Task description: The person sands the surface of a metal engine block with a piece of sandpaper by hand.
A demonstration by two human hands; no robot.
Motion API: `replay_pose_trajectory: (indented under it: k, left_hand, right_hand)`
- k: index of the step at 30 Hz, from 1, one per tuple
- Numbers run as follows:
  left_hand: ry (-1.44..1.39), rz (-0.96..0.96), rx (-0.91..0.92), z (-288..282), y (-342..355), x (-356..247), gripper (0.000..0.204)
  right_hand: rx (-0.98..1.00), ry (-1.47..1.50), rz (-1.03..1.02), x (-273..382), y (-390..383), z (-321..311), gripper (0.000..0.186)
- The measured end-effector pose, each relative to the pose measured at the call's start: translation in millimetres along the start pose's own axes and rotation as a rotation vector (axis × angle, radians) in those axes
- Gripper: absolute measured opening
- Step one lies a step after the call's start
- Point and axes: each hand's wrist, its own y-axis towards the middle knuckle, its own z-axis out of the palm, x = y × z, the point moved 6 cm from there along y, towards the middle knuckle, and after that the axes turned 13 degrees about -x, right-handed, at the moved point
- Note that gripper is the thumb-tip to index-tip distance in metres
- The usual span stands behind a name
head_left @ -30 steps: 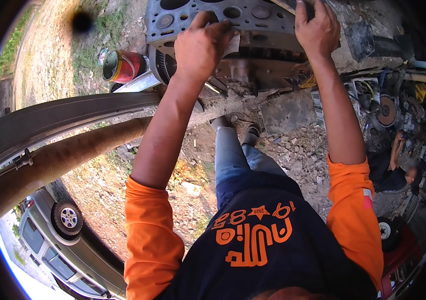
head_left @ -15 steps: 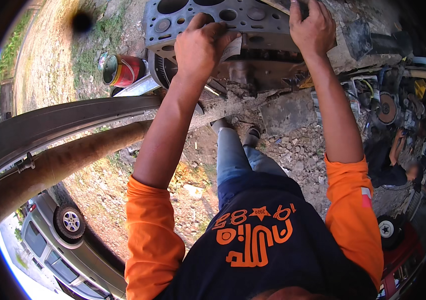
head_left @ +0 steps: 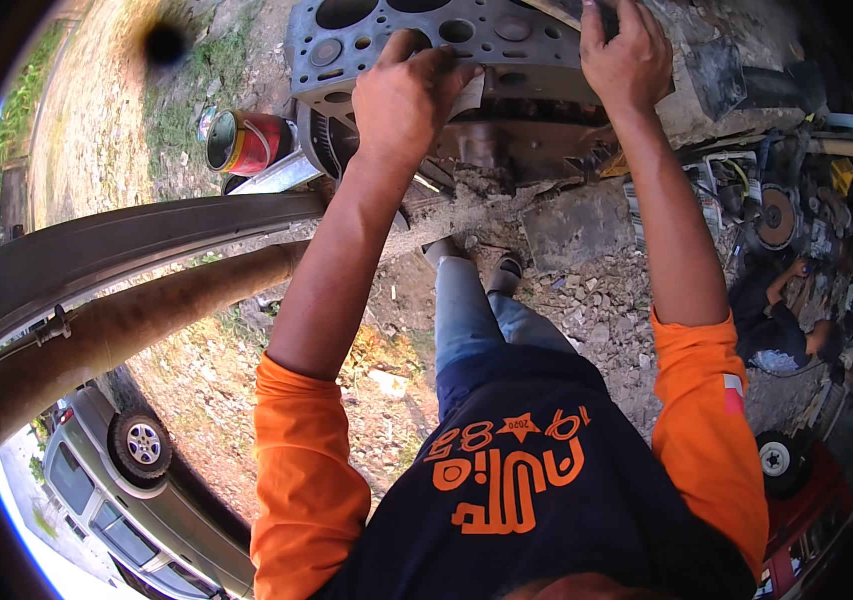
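Note:
A grey metal engine block point(head_left: 387, 52) with large round bores and smaller holes lies across the top. My left hand point(head_left: 402, 100) rests on its near edge, fingers curled and closed. A pale paper-like piece point(head_left: 471, 92) pokes out beside its thumb; most of it is hidden under the hand. Farther right, my right hand point(head_left: 629, 55) is bent over the block's right end. It grips the end of a flat bar point(head_left: 552, 12) that slants up to the left, partly cut off by the picture's top edge.
A red bucket point(head_left: 257, 140) stands left of the block. A grey beam point(head_left: 147, 235) and a rusty pipe point(head_left: 157, 295) run across the left. Rubble point(head_left: 597, 300) lies around my feet. A person point(head_left: 787, 330) sits at right near a round disc point(head_left: 775, 215). A parked car point(head_left: 137, 490) is lower left.
My left hand has shifted very slightly, and less of the pale piece shows. My right hand stays put. The person at right has moved a little.

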Motion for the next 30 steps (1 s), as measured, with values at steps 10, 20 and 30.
replay_pose_trajectory:
  k: [10,20,30]
  left_hand:
    - [-0.015,-0.029,0.047,0.0,4.0,2.3,0.023]
    - [-0.016,-0.034,0.019,-0.8,0.2,-0.1,0.022]
    - [-0.051,-0.037,0.035,0.5,1.0,8.3,0.021]
  right_hand:
    - [-0.002,0.006,0.019,-1.4,-0.3,1.3,0.021]
    - [-0.022,-0.009,0.017,1.4,0.6,-1.5,0.020]
    - [0.004,0.006,0.002,2.8,2.9,-1.2,0.019]
